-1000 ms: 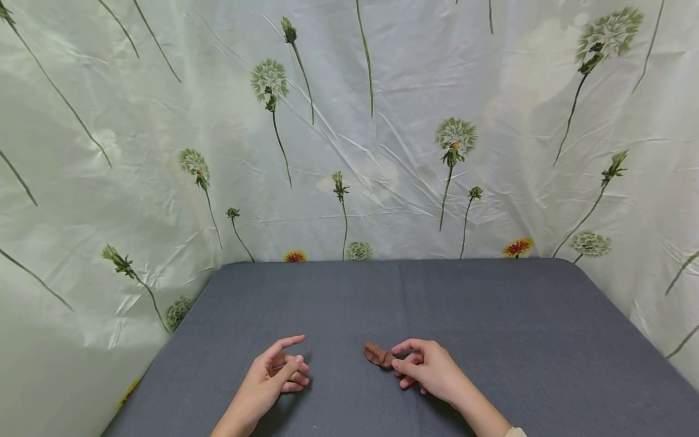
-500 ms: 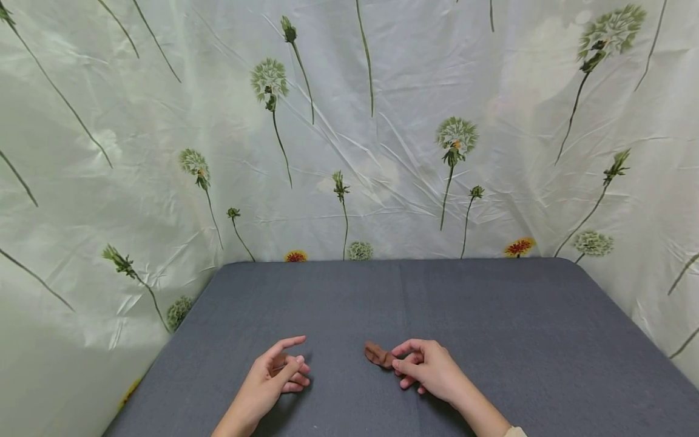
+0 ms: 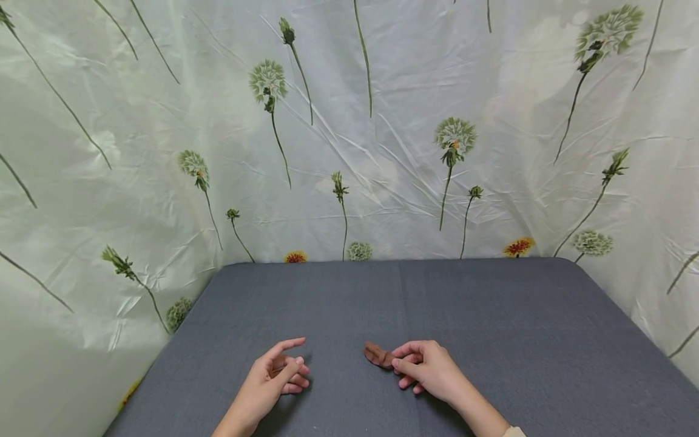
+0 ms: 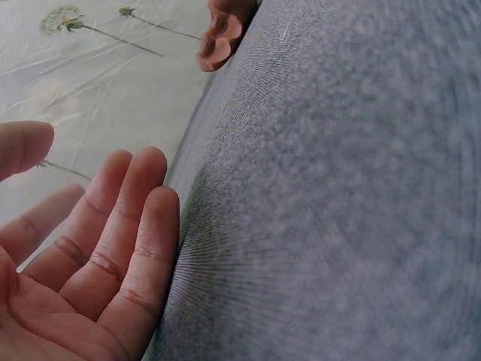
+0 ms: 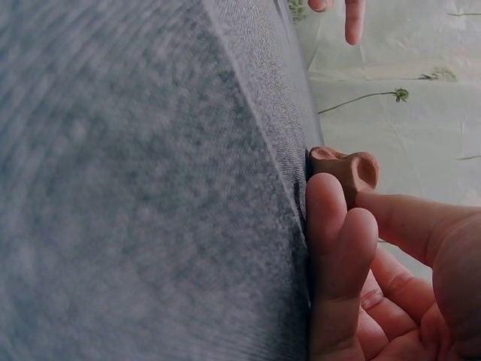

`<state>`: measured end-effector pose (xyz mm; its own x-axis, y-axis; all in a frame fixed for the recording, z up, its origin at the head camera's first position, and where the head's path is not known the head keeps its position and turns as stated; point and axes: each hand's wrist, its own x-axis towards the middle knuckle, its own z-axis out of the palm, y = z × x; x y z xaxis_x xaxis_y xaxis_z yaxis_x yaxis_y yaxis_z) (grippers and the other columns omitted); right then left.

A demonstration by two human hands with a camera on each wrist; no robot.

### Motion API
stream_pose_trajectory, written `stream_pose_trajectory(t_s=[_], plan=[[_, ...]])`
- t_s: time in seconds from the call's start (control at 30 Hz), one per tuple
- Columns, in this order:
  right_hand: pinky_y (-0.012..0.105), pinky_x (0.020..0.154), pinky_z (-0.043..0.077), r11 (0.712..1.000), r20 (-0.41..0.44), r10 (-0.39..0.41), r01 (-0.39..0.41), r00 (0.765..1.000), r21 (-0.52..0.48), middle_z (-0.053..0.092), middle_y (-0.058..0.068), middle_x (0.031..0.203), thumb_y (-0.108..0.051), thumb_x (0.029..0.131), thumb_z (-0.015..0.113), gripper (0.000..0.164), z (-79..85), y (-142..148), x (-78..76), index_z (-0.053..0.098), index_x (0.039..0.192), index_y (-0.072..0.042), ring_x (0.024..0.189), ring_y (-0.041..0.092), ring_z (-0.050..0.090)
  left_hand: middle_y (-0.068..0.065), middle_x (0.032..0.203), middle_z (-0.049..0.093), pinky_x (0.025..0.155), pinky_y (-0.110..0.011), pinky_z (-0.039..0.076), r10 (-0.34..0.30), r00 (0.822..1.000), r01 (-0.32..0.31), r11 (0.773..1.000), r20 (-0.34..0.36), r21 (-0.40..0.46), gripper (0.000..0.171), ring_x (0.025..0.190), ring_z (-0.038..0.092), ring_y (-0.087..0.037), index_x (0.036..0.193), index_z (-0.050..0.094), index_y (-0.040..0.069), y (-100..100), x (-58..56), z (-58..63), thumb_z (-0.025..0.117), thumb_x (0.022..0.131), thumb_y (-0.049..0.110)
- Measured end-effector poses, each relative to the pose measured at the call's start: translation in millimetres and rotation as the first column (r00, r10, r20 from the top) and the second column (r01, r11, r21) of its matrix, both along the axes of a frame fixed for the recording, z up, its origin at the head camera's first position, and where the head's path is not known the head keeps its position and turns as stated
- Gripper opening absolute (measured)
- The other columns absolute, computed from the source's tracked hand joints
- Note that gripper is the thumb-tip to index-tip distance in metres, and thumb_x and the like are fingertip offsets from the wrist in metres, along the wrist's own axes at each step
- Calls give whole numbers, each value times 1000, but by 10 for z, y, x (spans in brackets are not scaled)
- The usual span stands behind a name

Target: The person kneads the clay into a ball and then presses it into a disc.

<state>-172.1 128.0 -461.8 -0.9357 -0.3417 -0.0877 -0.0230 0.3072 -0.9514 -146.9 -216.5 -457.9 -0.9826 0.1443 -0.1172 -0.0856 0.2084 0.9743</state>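
Observation:
A lump of brown modelling clay, with dents pressed into it, lies on the grey cloth near the front middle. My right hand pinches its right end between thumb and index finger. In the right wrist view the clay shows beyond the fingertips, its gripped end partly hidden. To the left, my left hand rests apart from the clay and holds nothing. Its index finger points forward and the others curve loosely. In the left wrist view those fingers lie along the cloth, and the clay appears at the top.
A grey cloth-covered table with rounded far corners spreads out under both hands. Behind it and along its sides hangs a pale curtain printed with dandelions and a few orange flowers. A light sleeve edge shows at the right wrist.

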Motion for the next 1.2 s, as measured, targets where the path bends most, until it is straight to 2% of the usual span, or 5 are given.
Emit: stream_pose_trajectory(t_s=[0.37,0.63,0.8,0.97,1.2], plan=[[26,62,59,1000,-22,-5,5,1000,-4,78,6,90,-19,104,73,24,93,70,-3,76,115,2,74,15,76,-14,106,75,79,-33,65,2,1000,-2,1000,5,17,54,90,77,-22,156,52,4,15,15,5,66,109,28],[32,66,60,999,-62,-16,18,998,27,81,12,98,-26,105,72,29,357,147,17,76,119,-1,79,17,75,-19,113,76,80,-30,64,-31,997,28,999,-75,-43,50,94,78,-22,151,57,4,143,3,190,67,108,28],[37,70,61,999,-62,-20,22,998,27,80,12,104,-28,106,71,31,509,195,39,75,122,-2,83,20,76,-21,121,73,81,-29,63,-31,986,19,997,-161,-72,44,103,76,-23,146,63,11,356,-72,398,66,109,34],[37,75,63,1000,-74,-12,10,997,-28,79,12,105,-27,106,70,31,629,237,74,74,124,-1,85,26,76,-14,133,69,91,-31,61,-47,979,41,999,-198,-35,41,123,69,-28,148,61,22,658,-206,592,53,114,44],[31,78,63,997,-114,13,-21,993,-72,78,9,104,-26,106,71,32,751,264,134,73,124,0,84,22,76,-16,148,60,108,-50,55,-116,950,130,991,-290,29,51,142,57,-38,156,50,16,1109,-394,696,29,119,46]])
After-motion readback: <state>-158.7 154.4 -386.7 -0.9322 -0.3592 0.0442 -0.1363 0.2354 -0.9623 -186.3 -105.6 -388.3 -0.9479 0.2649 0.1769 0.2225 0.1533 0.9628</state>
